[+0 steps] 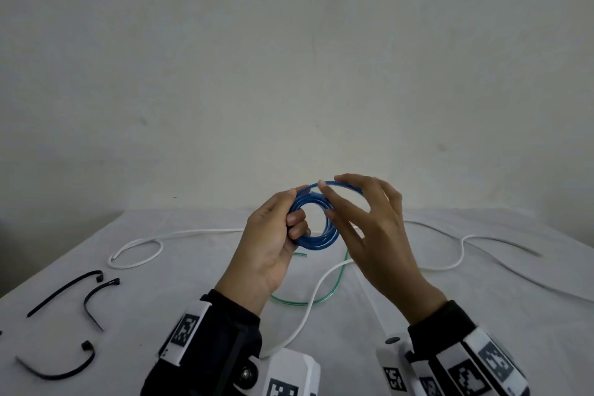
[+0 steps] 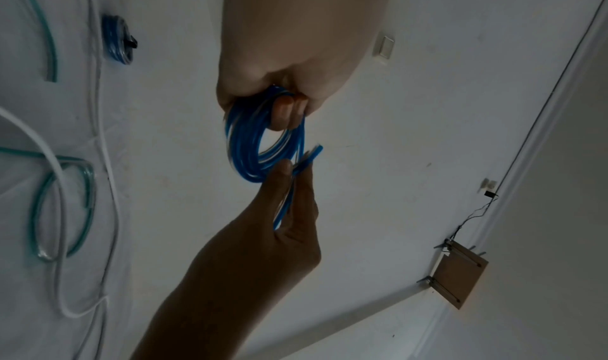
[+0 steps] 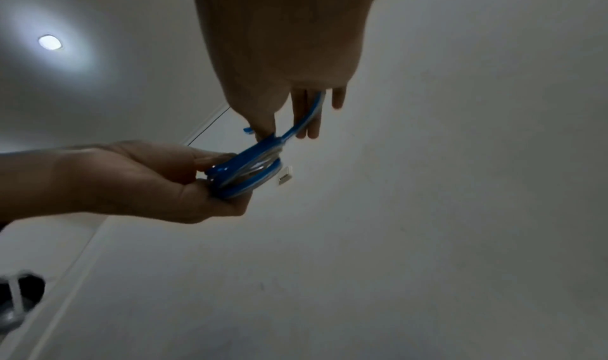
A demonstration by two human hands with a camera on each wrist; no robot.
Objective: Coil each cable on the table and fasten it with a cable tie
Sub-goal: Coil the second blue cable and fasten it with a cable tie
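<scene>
A blue cable (image 1: 316,236) is wound into a small coil and held above the table. My left hand (image 1: 294,212) grips the coil's left side, with its fingers (image 2: 284,112) curled through the ring. My right hand (image 1: 329,184) pinches the outermost strand at the top of the coil, where the loose cable end (image 2: 311,157) sticks out past the thumb. In the right wrist view the strand (image 3: 304,123) runs between that hand's thumb and fingers down to the coil (image 3: 250,173). Three black cable ties (image 1: 64,292) (image 1: 98,300) (image 1: 61,366) lie at the table's left.
A long white cable (image 1: 135,251) snakes across the table and a green cable (image 1: 321,297) lies loose under my hands. Another blue coil (image 2: 115,40), bound with a black tie, rests on the table. The wall stands just behind the table's far edge.
</scene>
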